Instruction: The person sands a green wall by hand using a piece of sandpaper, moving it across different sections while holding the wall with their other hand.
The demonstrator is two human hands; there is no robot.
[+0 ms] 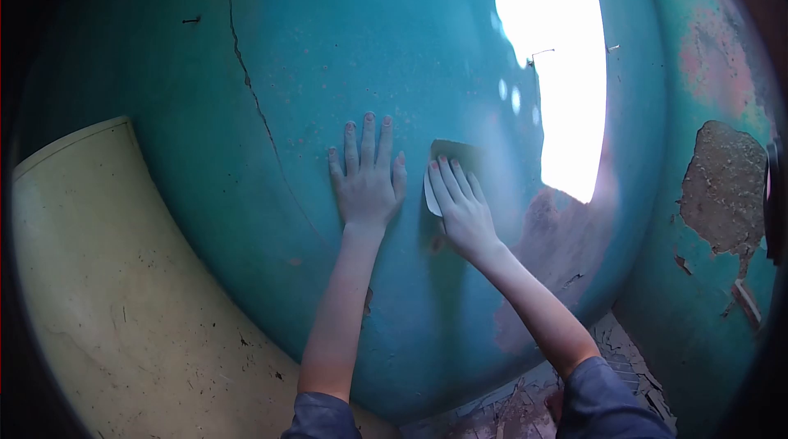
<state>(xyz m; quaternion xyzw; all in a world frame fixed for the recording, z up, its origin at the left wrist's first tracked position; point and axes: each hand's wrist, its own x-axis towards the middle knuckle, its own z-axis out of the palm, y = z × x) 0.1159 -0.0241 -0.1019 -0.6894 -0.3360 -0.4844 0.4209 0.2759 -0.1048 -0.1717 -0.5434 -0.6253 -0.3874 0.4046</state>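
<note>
A turquoise painted wall (304, 70) fills the middle of the head view. My left hand (366, 189) lies flat on it, fingers spread, holding nothing. To its right, my right hand (465, 213) presses a sheet of sandpaper (453, 148) against the paint, with its fingers close together over the sheet. The sandpaper's pale left edge curls away from the wall; the face turned to the wall is hidden. A fine pale dust seems to coat both hands.
A long crack (246, 78) runs down the wall left of my hands. Nails (191, 21) stick out of it. Bright sunlight (566, 70) falls at the upper right. A cream panel (123, 275) stands at lower left. Bare plaster (722, 189) shows on the right wall, and debris (525, 406) lies below.
</note>
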